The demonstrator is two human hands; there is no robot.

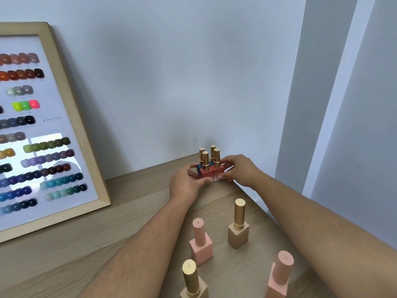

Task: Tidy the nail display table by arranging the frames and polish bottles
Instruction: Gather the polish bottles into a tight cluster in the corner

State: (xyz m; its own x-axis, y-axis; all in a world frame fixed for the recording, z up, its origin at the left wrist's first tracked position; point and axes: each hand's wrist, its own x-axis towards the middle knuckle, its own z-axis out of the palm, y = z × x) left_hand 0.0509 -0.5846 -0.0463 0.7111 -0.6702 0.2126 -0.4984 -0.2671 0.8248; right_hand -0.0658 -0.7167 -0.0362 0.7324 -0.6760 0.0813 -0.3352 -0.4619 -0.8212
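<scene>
Several small polish bottles [208,168] with gold caps stand packed together at the far corner of the wooden table [133,214], red ones in front and blue ones behind. My left hand [185,183] presses on the group's left side, and my right hand [238,168] presses on its right side. Nearer to me stand a pink bottle [200,244], a beige gold-capped bottle [238,227], another beige gold-capped bottle [193,282] and a second pink bottle [279,276], all upright and apart. A wooden frame [71,117] of colour swatches leans on the wall at left.
A pale wall runs behind the table, and the table's right edge runs diagonally under my right forearm. A light panel or curtain hangs at the far right. Bare tabletop lies between the frame and my left arm.
</scene>
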